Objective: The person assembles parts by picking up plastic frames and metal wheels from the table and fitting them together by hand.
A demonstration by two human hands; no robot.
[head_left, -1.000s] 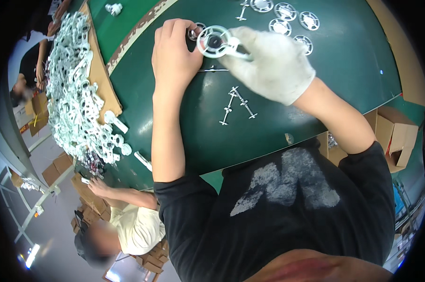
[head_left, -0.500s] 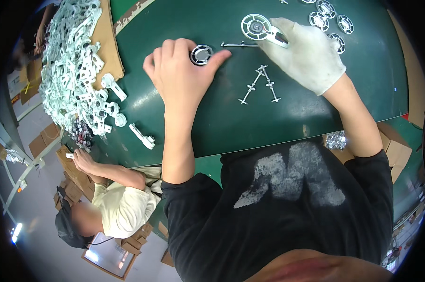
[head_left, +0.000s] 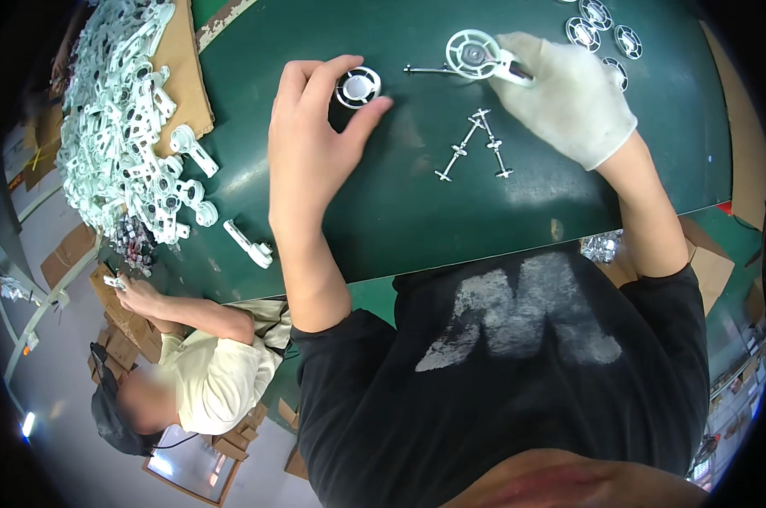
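Fan point(head_left: 474, 55) is being pinched over the table point(head_left: 383, 212) by the gloved right hand point(head_left: 561, 97), while the half-open left hand point(head_left: 319, 127) is curving around a round cover point(head_left: 359, 87), grip unclear, this apparent fitting step probably calling for careful alignment next.

The operator wears a black short-sleeved T-shirt point(head_left: 501, 415) with a worn light-grey print point(head_left: 522, 313). A white glove point(head_left: 565, 97) covers the right hand; the left hand point(head_left: 308, 135) is bare.
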